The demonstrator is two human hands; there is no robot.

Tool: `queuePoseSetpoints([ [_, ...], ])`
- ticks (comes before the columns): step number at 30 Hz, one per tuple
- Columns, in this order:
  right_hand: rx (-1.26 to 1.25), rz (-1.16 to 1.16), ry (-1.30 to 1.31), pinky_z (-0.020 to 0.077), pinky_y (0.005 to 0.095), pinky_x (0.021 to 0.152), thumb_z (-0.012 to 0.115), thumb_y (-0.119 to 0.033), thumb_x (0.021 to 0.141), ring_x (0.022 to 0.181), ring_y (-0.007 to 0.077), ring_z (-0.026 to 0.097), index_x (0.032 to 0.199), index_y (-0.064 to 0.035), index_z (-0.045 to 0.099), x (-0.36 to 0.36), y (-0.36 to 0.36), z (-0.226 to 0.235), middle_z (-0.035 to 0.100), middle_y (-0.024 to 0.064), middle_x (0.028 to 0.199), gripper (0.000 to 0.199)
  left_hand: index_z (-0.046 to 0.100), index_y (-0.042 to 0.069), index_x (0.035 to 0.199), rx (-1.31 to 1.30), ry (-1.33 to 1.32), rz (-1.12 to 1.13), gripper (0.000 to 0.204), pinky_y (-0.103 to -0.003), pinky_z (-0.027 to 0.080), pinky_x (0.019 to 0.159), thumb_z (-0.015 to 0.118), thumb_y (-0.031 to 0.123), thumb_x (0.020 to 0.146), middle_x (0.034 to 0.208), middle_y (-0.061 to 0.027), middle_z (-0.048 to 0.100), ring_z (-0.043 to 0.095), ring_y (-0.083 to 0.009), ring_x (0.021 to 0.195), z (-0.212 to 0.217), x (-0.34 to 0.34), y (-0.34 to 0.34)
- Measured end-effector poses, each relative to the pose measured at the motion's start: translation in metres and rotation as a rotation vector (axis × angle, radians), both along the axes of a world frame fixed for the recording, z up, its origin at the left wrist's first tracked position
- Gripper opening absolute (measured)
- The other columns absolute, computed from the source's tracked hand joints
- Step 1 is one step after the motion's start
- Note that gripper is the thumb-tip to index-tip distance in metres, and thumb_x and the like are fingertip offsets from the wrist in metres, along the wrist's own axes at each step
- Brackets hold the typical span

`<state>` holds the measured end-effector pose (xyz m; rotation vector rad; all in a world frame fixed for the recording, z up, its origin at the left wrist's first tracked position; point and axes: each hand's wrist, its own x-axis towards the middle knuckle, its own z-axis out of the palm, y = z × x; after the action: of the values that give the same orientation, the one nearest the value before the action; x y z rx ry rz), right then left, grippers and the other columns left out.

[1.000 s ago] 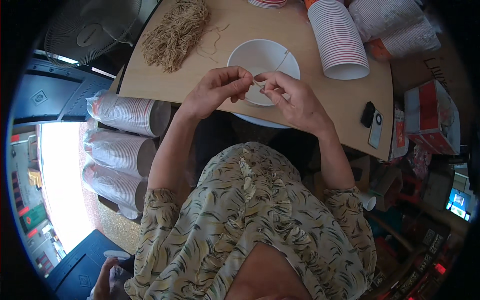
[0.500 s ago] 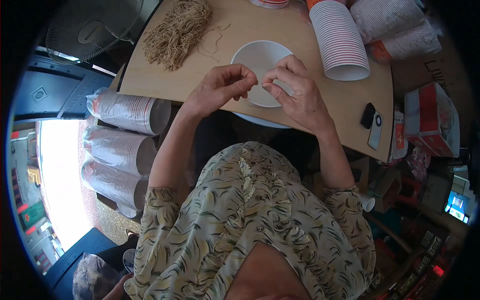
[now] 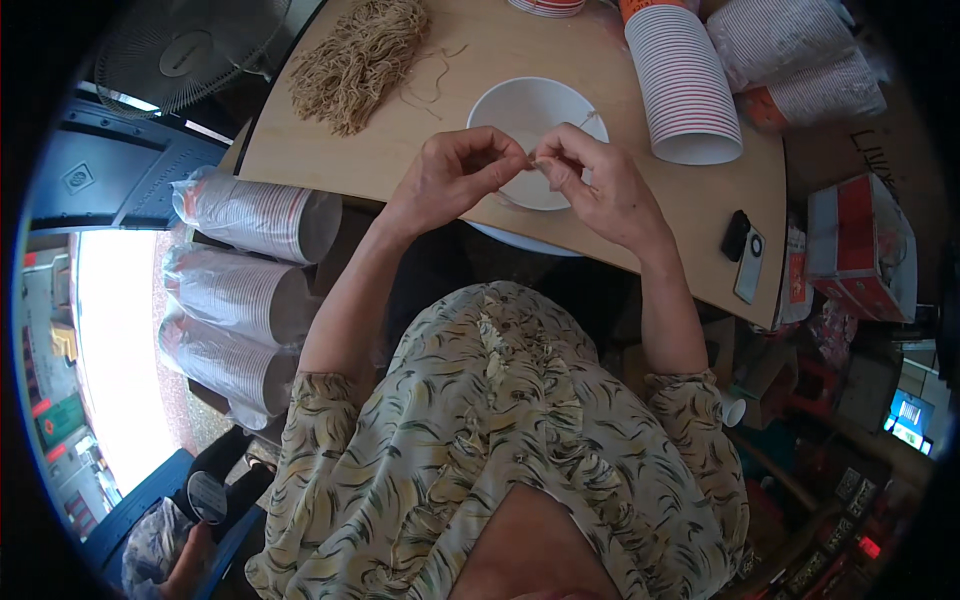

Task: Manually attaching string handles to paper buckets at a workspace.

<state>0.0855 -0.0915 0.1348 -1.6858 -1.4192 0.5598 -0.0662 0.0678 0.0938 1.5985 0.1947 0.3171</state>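
Over the near side of a white round tub (image 3: 512,104) on the table, my left hand (image 3: 455,182) and my right hand (image 3: 608,190) meet at the fingertips. Both are closed in a pinch. Something tiny and brownish shows between the tips, too small to make out. A small pale bit, perhaps a knot or string end, sits at the tub's right rim. Farther left lies a heap of tan strings (image 3: 358,66), with a loose strand (image 3: 432,88) beside it.
A stack of white tubs with red lines (image 3: 685,85) lies on the table's right, wrapped stacks (image 3: 790,45) behind it. Near the right edge are a black object (image 3: 736,235) and a pale phone-like device (image 3: 748,268). Bagged tub stacks (image 3: 235,300) stand left; a fan (image 3: 187,55) is far left.
My fingertips have come together from slightly apart, my right hand turning inward. The tub has shifted a little right. At the lower left, another person's arm and round object have moved.
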Motion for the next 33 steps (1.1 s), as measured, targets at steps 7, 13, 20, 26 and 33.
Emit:
queuePoseSetpoints([
  [7,-0.043,0.001,0.31,0.0394,0.0196,0.056,0.058,-0.011,0.102,0.063,0.0024,0.05,0.099,-0.0009,0.06,0.007,0.008,-0.018,0.061,-0.0001,0.074,0.01,0.071,-0.001,0.104,0.067,0.01,0.045,0.016,-0.023,0.052,0.073,0.07,0.013,0.096,0.089,0.0002,0.07,0.061,-0.0035,0.081,-0.005,-0.002,0.0],
  [13,-0.095,-0.076,0.442,0.0352,0.0184,0.048,0.062,-0.013,0.1,0.055,0.0025,0.049,0.099,0.0,0.063,0.008,0.011,-0.019,0.063,0.0012,0.068,0.013,0.072,0.0,0.101,0.181,-0.059,0.131,0.012,-0.024,0.054,0.069,0.072,0.009,0.093,0.087,-0.0027,0.07,0.064,-0.0066,0.077,-0.012,0.0,-0.005],
  [20,-0.113,-0.118,0.565,0.0358,0.0175,0.046,0.062,-0.013,0.099,0.052,0.0033,0.052,0.093,-0.0007,0.065,0.006,0.014,-0.019,0.064,0.0025,0.067,0.014,0.072,-0.001,0.099,0.278,-0.228,0.221,0.011,-0.024,0.056,0.062,0.074,0.005,0.09,0.089,-0.0063,0.069,0.069,-0.0123,0.071,-0.017,0.005,-0.012],
  [26,-0.136,-0.11,0.618,0.0354,0.018,0.044,0.065,-0.017,0.097,0.05,0.0039,0.051,0.091,-0.0015,0.065,0.007,0.015,-0.022,0.064,0.0026,0.066,0.017,0.071,-0.001,0.098,0.247,-0.152,0.302,0.01,-0.025,0.057,0.072,0.074,0.003,0.089,0.089,-0.0036,0.071,0.067,-0.0089,0.079,-0.02,0.004,-0.018],
  [33,-0.189,-0.115,0.656,0.0347,0.018,0.043,0.064,-0.017,0.096,0.048,0.004,0.049,0.09,-0.0012,0.065,0.006,0.017,-0.018,0.064,0.003,0.065,0.017,0.07,0.001,0.096,0.477,-0.372,0.328,0.013,-0.026,0.056,0.061,0.075,0.0,0.085,0.09,-0.0062,0.069,0.07,-0.0153,0.072,-0.024,0.005,-0.016],
])
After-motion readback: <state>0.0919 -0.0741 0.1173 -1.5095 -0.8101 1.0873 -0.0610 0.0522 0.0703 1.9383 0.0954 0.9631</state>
